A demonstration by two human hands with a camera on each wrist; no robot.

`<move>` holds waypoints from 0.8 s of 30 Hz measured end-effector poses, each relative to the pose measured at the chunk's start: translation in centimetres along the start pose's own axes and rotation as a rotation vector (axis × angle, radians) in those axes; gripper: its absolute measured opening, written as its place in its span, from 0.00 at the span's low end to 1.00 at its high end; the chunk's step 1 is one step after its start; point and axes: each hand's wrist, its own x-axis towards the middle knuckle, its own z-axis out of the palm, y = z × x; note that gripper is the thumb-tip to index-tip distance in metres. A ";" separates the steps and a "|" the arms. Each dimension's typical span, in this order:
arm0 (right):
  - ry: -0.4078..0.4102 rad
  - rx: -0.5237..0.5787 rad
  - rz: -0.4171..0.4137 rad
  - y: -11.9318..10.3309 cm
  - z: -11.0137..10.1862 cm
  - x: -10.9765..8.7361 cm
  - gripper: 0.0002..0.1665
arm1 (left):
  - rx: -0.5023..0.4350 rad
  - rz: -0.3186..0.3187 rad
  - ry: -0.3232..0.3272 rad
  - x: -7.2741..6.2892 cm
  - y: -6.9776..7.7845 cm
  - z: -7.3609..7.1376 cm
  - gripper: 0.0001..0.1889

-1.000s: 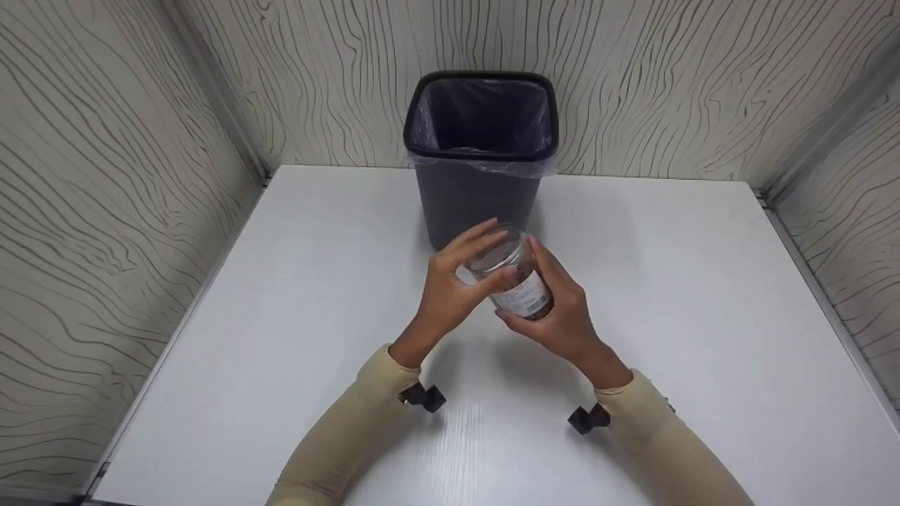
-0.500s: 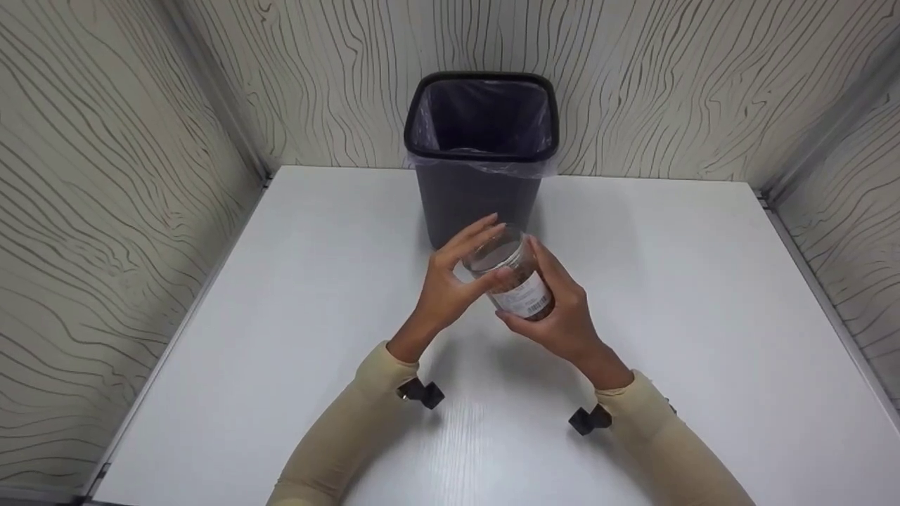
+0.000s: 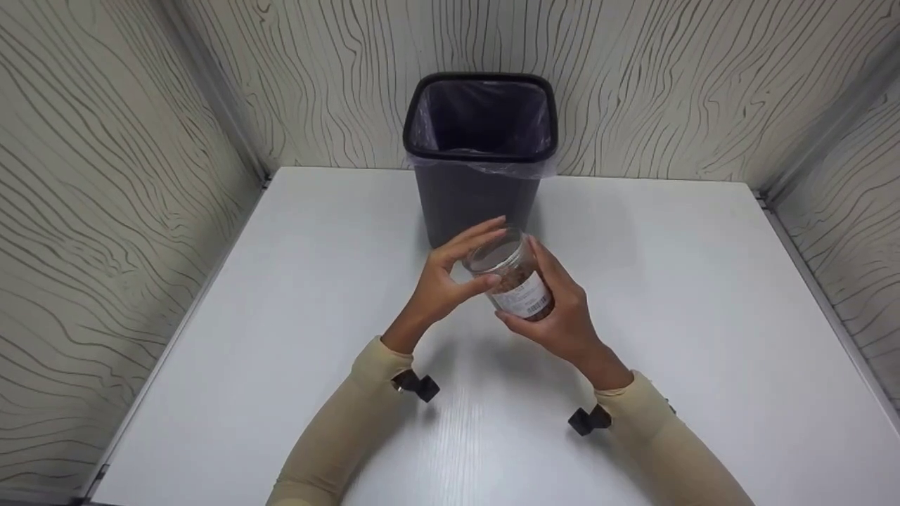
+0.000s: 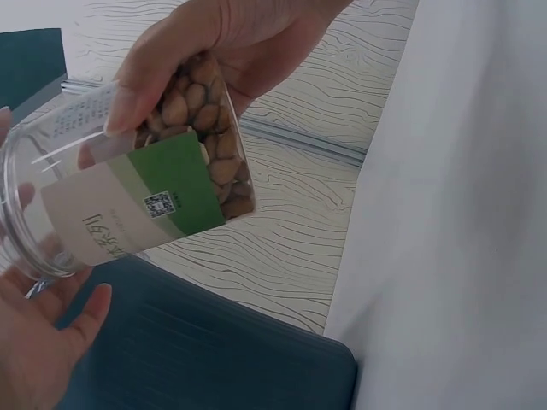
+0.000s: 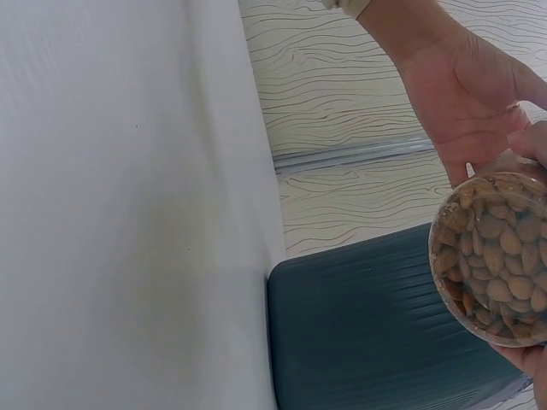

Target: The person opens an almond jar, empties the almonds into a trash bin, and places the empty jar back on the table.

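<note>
A clear screw-top jar of almonds [image 3: 517, 284] is held tilted above the table, its lid end toward the upper left in the head view. My right hand [image 3: 562, 306] grips it around its lower body, partly over the white label. My left hand [image 3: 446, 277] curves around the lid end, thumb on the near side and fingers on the far side. In the left wrist view the jar [image 4: 141, 171] shows a green and beige label, with almonds toward its base. The right wrist view faces the jar's base [image 5: 500, 256], where almonds fill the round bottom.
A dark bin [image 3: 478, 193] with a clear liner stands on the white table [image 3: 281, 316] just behind the jar, its mouth up. Wood-patterned panels [image 3: 337, 84] enclose the table at the back and sides. Small black wrist cameras [image 3: 589, 420] sit on the sleeves.
My left thumb has slid left along the jar, uncovering more of the almonds, and the left wrist has shifted slightly up and left. The right hand and jar have hardly moved.
</note>
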 end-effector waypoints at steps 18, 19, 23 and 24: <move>0.003 -0.006 0.010 0.0 0.0 0.0 0.65 | 0.084 0.030 0.052 0.1 0.7 0.6 0.24; 0.004 -0.006 0.011 -0.1 0.0 0.0 0.65 | 0.091 0.032 0.057 0.1 0.8 0.7 0.24; 0.015 -0.002 0.019 -0.2 0.0 0.0 0.64 | 0.118 0.028 0.084 0.1 1.0 0.9 0.23; 0.018 0.000 0.021 -0.3 0.0 0.0 0.64 | 0.123 0.026 0.091 0.1 1.1 1.0 0.23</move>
